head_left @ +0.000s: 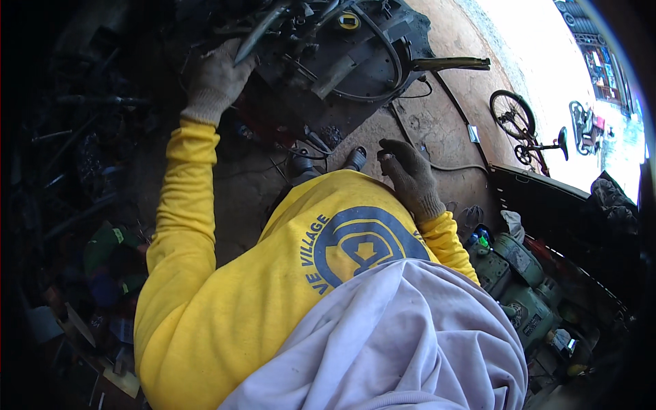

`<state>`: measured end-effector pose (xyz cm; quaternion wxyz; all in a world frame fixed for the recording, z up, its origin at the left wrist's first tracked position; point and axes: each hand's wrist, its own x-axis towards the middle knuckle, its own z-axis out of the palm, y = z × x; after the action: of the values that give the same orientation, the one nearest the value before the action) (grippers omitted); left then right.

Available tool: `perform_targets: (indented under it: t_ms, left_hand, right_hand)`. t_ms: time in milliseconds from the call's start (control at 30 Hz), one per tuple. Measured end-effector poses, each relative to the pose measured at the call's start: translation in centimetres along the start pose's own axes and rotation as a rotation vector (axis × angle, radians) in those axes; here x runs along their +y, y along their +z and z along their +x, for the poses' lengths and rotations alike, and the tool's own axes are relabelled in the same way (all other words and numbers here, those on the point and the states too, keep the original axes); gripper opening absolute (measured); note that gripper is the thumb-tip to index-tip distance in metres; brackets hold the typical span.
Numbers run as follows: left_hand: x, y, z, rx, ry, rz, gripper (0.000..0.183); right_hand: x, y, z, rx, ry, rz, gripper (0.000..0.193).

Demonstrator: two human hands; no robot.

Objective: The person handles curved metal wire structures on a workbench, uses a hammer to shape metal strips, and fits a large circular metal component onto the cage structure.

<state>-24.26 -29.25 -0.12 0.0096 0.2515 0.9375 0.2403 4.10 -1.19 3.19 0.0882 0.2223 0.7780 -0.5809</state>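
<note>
My left hand (217, 83), in a pale knit work glove, reaches to the left edge of a dark, cluttered metal worktable (287, 102). Its fingers are bent, and a curved, tapered grey metal piece (263, 31) crosses over them; what they close on is hidden. A bent metal rod (398, 58) forms a large loop on the tabletop, beside a short flat bar (333, 76) and a yellow-cased tape measure (349, 21). My right hand (412, 176), in a brown-grey glove, hangs by my waist, loosely curled, with thumb and fingers apart and nothing visible in it.
A yellowish metal bar (451, 63) juts past the table's right edge. Cables and a hose (458, 167) cross the floor near my feet. A green machine (523, 280) stands at right, a bicycle (523, 130) beyond. Dark metal scrap (89, 157) fills the left side.
</note>
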Motion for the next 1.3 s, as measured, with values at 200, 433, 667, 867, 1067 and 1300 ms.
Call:
perform_targets:
  t_ms: [200,433,667,867,1067,1300]
  left_hand:
    - [0.2,1.1,3.9,-0.152,-0.036,0.003,0.044]
    - [1.1,1.0,7.0,-0.192,0.02,0.177,0.046]
    - [0.3,3.1,7.6,-0.144,0.127,0.189,0.049]
    - [1.8,0.8,6.2,0.037,0.168,0.103,0.043]
    - [5.8,-1.1,1.5,0.388,0.203,-0.202,0.038]
    - [20.0,1.5,-5.3,0.107,0.446,-1.126,0.049]
  right_hand:
    - [1.2,-0.3,-0.6,0.069,0.019,-0.043,0.035]
    - [2.5,-0.4,-1.1,0.061,0.049,-0.077,0.039]
    - [1.6,-0.6,-0.3,0.063,-0.014,-0.023,0.037]
    - [-1.1,-1.2,0.5,0.05,-0.078,0.037,0.037]
    - [-4.3,-1.3,1.1,0.063,-0.244,0.276,0.034]
    - [-10.6,-0.2,2.1,-0.022,-0.594,0.586,0.044]
